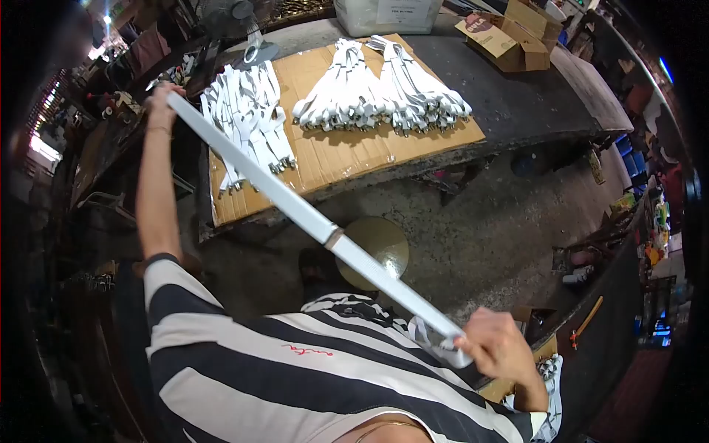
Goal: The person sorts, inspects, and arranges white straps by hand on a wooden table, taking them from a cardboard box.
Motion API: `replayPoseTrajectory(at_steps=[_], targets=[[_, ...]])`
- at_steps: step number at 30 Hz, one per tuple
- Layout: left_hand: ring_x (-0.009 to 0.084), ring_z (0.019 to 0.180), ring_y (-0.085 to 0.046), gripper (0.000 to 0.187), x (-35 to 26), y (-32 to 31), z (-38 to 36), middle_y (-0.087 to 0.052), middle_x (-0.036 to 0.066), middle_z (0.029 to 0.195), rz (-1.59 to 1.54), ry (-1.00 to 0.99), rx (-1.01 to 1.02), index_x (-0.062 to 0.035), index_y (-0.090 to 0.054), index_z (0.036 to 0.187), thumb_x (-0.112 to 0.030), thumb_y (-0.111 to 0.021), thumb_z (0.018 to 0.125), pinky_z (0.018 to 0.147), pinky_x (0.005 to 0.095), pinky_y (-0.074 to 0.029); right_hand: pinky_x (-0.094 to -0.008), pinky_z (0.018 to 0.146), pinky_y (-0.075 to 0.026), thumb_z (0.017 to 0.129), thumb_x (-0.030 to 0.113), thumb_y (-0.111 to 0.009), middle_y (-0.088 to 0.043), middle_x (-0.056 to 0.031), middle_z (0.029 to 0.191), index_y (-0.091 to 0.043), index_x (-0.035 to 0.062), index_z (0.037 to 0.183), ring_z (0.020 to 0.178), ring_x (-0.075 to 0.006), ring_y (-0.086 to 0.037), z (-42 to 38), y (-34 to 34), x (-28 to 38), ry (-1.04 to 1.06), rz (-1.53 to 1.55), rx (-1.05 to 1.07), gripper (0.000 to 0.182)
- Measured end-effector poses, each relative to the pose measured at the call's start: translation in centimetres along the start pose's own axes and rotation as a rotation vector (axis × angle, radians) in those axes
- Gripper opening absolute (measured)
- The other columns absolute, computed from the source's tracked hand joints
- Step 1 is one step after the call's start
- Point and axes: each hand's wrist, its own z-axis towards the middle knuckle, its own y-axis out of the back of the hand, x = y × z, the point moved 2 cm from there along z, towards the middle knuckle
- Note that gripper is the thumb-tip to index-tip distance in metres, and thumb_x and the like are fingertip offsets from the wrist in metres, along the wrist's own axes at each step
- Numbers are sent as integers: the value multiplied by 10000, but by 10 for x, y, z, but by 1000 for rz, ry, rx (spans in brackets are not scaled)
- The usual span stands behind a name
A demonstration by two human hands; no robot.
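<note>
A long white strap (277,193) is stretched taut in a diagonal across my front, with a narrow brownish band or slider (334,236) near its middle. My left hand (159,102), arm reaching out at the upper left, is closed on the strap's far end. At the lower right my right hand (499,344) grips the other end, fingers wrapped and slightly blurred; a loop of strap hangs beside it near my striped shirt. Beneath the left part of the strap lies a spread bundle of white straps (247,111) with metal ends.
Two gathered white strap bundles (343,92) lie on flattened cardboard (347,159) on the dark table. Behind are a plastic bin (384,21), an open carton (513,40) and a small fan (251,33). A round stool (380,247) stands below; more straps (550,391) lie at lower right.
</note>
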Motion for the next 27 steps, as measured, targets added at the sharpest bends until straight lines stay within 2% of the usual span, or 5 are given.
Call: replayPoseTrajectory(at_steps=[4,8,15,21,27], targets=[[231,618,-586,137,56,-83,-108,-580,125,683,-18,-17,236,8,-557,761,-74,-501,855,600,364,-488,-379,511,-391,879,173,-531,-438,-131,515,-512,11,621,488,-305,-473,38,-7,-29,-13,-79,-93,305],[227,643,-571,246,74,-138,-241,-541,106,686,-223,230,233,16,-515,836,-202,-461,937,632,363,-484,-405,522,-410,880,240,-531,-498,-173,568,-565,14,723,532,-344,-518,59,-9,-63,-225,-106,3,278],[233,713,-584,293,118,-65,-340,-564,99,789,-308,244,-62,16,-502,943,-275,-472,935,685,375,-500,-245,477,-409,844,191,-622,-566,-17,580,-618,-18,784,526,-65,-522,19,-9,-178,-613,262,214,217],[222,855,-581,300,158,17,-384,-580,89,930,-326,370,-216,-24,-534,1028,-300,-522,912,802,339,-480,-268,523,-445,820,121,-621,-608,-46,617,-635,-30,802,551,-92,-563,28,42,-157,-632,-52,346,153],[78,638,-488,291,216,84,-414,-545,-16,767,-431,655,-114,-64,-564,1084,-287,-550,898,620,239,-448,-301,602,-456,788,114,-638,-621,-76,662,-639,-15,800,627,-141,-578,66,90,-129,-532,-143,275,130]])
